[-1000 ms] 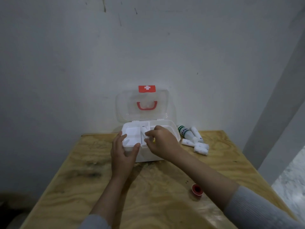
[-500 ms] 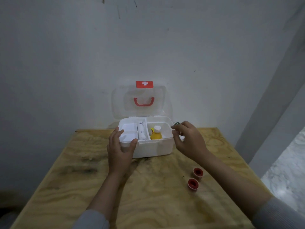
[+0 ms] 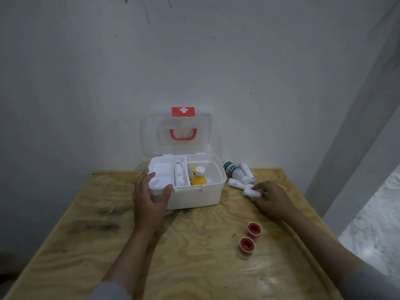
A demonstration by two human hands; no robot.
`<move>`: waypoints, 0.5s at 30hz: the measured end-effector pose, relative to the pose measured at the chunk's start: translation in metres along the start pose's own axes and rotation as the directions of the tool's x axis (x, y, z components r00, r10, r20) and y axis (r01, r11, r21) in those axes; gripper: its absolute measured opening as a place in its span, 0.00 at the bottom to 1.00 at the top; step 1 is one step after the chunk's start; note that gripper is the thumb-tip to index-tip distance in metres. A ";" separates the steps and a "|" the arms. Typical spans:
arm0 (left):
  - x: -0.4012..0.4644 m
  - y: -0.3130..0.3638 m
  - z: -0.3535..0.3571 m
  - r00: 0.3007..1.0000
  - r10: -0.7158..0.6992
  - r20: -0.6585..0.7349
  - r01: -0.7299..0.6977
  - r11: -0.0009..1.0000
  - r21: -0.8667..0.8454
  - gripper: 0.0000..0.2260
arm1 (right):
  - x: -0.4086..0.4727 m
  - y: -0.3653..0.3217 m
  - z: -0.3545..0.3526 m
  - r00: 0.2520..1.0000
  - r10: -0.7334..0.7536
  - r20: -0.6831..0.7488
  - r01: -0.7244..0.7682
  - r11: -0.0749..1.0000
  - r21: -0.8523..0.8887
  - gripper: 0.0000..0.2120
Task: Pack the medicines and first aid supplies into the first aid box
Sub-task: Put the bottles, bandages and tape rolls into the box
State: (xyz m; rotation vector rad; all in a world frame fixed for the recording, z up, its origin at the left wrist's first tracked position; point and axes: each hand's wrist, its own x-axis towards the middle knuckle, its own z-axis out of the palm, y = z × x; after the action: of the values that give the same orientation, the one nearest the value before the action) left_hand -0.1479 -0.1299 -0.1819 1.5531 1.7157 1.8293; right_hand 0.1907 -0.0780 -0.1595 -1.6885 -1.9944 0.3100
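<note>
The white first aid box [image 3: 194, 197] stands open at the table's back, its clear lid [image 3: 151, 135] with red handle upright against the wall. Inside lie a white bandage roll [image 3: 179, 174] in the middle slot and a yellow bottle [image 3: 198, 176] in the right compartment. My left hand [image 3: 149, 198] grips the box's front left corner, thumb on the rim. My right hand [image 3: 270, 198] is on the table right of the box, fingers curled around a white bandage roll [image 3: 251, 193]. More white rolls [image 3: 234, 182] and a green-capped white bottle [image 3: 232, 171] lie just behind it.
Two small red tape rolls [image 3: 254, 229] [image 3: 246, 244] sit on the plywood table [image 3: 194, 267] in front of my right forearm. The grey wall is right behind the box. The table's right edge drops off to a pale floor [image 3: 372, 224].
My right hand left the box, where the yellow bottle now stands, moved right and came down on a bandage roll beside the box. My left hand kept its hold on the box.
</note>
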 end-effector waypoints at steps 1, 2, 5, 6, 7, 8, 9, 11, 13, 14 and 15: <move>0.000 0.000 0.000 1.000 0.000 0.001 0.000 1.000 0.001 0.24 | 0.000 0.000 0.000 1.000 -0.002 -0.001 0.002 1.000 0.018 0.14; 0.000 0.000 0.000 1.000 0.002 0.000 -0.002 1.000 0.002 0.25 | 0.001 -0.001 0.000 1.000 -0.001 0.000 0.001 0.999 0.039 0.13; 0.000 0.001 0.000 1.000 0.002 0.002 -0.002 1.000 0.002 0.24 | 0.002 -0.001 0.002 1.000 0.015 -0.023 -0.013 0.996 0.087 0.12; 0.000 0.001 0.001 1.000 0.002 0.001 -0.002 1.000 0.006 0.23 | 0.004 -0.002 0.003 0.998 0.023 -0.050 -0.019 0.996 0.090 0.12; 0.000 0.001 0.001 1.000 0.002 0.000 -0.002 1.000 0.011 0.23 | 0.006 -0.003 0.004 0.995 0.031 -0.091 -0.022 0.996 0.091 0.12; 0.000 0.001 0.000 1.000 0.002 0.000 -0.002 1.000 0.014 0.23 | 0.008 -0.006 0.005 0.990 0.036 -0.139 -0.024 0.996 0.090 0.12; 0.000 0.001 0.000 1.000 0.002 0.003 -0.002 1.000 0.014 0.23 | 0.012 -0.009 0.006 0.982 0.038 -0.183 -0.023 0.996 0.086 0.12; 0.001 0.001 0.000 1.000 0.001 0.004 -0.001 1.000 0.015 0.25 | 0.020 -0.018 0.007 0.974 0.047 -0.223 -0.029 0.996 0.084 0.14; 0.001 0.001 -0.001 1.000 -0.007 0.002 0.007 1.000 0.012 0.27 | 0.029 -0.026 0.009 0.975 0.083 -0.208 -0.070 0.995 0.066 0.16; 0.001 0.001 -0.001 1.000 -0.012 0.003 0.012 1.000 0.010 0.27 | 0.032 -0.029 0.011 0.975 0.104 -0.195 -0.097 0.994 0.046 0.17; 0.001 0.001 -0.001 1.000 -0.015 0.005 0.015 1.000 0.008 0.26 | 0.035 -0.031 0.013 0.975 0.117 -0.191 -0.115 0.993 0.022 0.17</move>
State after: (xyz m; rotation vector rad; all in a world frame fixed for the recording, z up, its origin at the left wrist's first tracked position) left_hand -0.1487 -0.1303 -0.1805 1.5427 1.7297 1.8121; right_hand 0.1542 -0.0483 -0.1481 -1.7616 -1.7561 0.1900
